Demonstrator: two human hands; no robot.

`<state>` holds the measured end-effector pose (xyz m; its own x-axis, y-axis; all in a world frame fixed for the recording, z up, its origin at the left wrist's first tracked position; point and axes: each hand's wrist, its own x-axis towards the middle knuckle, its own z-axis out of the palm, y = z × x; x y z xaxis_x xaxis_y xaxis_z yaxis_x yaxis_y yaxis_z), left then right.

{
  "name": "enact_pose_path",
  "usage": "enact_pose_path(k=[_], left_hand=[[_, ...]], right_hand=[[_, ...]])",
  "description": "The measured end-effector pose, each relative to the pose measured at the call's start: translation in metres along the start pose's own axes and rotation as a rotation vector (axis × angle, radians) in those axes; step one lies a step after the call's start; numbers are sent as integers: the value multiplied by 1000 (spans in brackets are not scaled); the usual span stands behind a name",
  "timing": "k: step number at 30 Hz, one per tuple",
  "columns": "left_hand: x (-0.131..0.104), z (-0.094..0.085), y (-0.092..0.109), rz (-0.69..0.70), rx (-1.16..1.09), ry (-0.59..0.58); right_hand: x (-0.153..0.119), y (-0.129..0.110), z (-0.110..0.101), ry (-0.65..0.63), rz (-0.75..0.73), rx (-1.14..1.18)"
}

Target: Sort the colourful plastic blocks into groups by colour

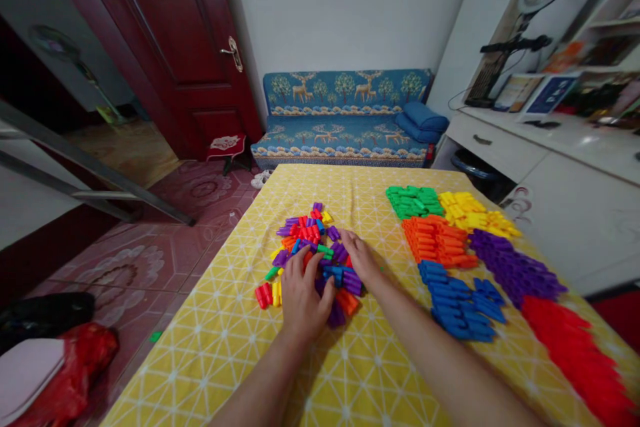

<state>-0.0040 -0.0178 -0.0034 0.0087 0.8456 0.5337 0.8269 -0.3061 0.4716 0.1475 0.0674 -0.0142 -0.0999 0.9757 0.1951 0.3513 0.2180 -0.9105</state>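
Note:
A mixed heap of small plastic building pieces (305,231) in red, purple, blue, green, yellow and orange lies on the yellow patterned tablecloth (210,353). My left hand (305,293) rests over the near left of the heap, fingers apart and bent down among the pieces; blue and purple ones show by its thumb. At the heap's right edge, my right hand (359,259) lies with fingers stretched along the pieces, close to purple and red ones. Neither hand visibly holds a piece, though some fingertips are hidden.
Colour-sorted piles stand on the right: green (414,201), yellow (475,213), orange (437,241), blue (457,300), purple (515,265) and red (575,350). A blue sofa (340,127) is beyond the table. One green piece (156,336) lies on the floor at left.

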Motion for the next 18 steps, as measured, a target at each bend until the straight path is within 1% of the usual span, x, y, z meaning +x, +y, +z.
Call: enact_pose_path(k=[2,3,4,5,7,9,10,11,12,15,16,17,18], left_hand=[[0,2,-3,-17,-28,26],[0,2,-5,-32,-47,42],[0,3,-7,-46,-64,58],[0,3,-9,-60,-77,70],[1,3,-14,-78,-95,84],[3,3,-18,-73,-108,91],[4,3,-20,-61,-116,90],[5,3,-21,-48,-122,85],[6,3,-22,-35,-126,79],[9,2,-24,-20,-140,63],[9,2,-24,-17,-149,63],[9,2,-25,-11,-160,61],[10,1,-25,-1,-168,55]], right_hand=[[-24,-10,17,140,96,158],[-35,-16,25,179,124,222],[-44,-22,31,182,135,267],[-52,-28,36,162,137,306],[-63,-39,38,71,127,387],[-70,-47,30,-26,83,442],[-72,-48,23,-40,51,433],[-73,-47,15,-17,14,392],[-74,-44,6,44,-25,315],[-76,-21,-13,352,-105,-20],[-77,-11,-15,430,-107,-114],[-78,-1,-14,475,-99,-187],[-79,7,-12,482,-88,-236]])
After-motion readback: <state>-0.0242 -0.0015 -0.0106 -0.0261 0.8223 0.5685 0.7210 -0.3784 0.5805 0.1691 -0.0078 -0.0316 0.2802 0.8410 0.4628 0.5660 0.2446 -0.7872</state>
